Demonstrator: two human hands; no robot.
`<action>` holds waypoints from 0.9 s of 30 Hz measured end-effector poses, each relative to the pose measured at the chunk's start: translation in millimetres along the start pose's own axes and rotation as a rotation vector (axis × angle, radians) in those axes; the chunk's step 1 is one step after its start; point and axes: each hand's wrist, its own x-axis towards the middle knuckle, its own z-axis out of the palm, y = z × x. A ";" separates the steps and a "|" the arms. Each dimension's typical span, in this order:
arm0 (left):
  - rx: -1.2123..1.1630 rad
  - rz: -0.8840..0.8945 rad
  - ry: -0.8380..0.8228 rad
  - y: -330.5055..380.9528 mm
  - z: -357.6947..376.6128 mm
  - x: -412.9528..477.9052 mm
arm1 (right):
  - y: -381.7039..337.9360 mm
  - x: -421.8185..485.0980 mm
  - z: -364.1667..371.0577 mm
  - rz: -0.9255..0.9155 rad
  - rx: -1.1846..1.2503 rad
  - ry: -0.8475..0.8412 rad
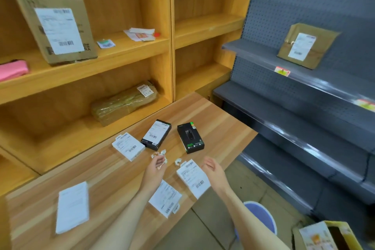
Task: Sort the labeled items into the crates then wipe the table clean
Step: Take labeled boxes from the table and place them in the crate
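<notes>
Several labeled boxes lie on the wooden table [113, 176]: a white box [128, 146], a black box with a white label [156, 134], a black box with green print [190, 137], a white box [193, 177] at the table's right edge, a white box [165, 198] near my forearm and a white box [72, 206] at the left. Crumpled paper scraps [159, 153] lie mid-table. My left hand [157, 163] hovers over the scraps, fingers curled around a scrap. My right hand [211, 166] is held past the table's edge, fingers loosely apart and holding nothing.
Wooden shelves behind the table hold a labeled cardboard box [54, 26], a wrapped parcel [125, 103], a pink item [12, 70] and papers [140, 34]. Grey metal shelving at the right holds a brown parcel [304, 45]. A purple stool [259, 217] and a yellow carton [328, 236] stand on the floor.
</notes>
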 end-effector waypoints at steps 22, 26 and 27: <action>0.025 -0.173 0.000 -1.8 78.5 141.7 | 3.4 184.0 -16.2 0.176 -0.129 -0.047; 0.004 -0.220 -0.029 -11.7 93.4 177.7 | 7.2 226.2 -13.7 0.228 -0.137 -0.036; 0.004 -0.231 -0.038 -13.8 98.0 186.1 | 8.2 236.1 -12.6 0.246 -0.144 -0.039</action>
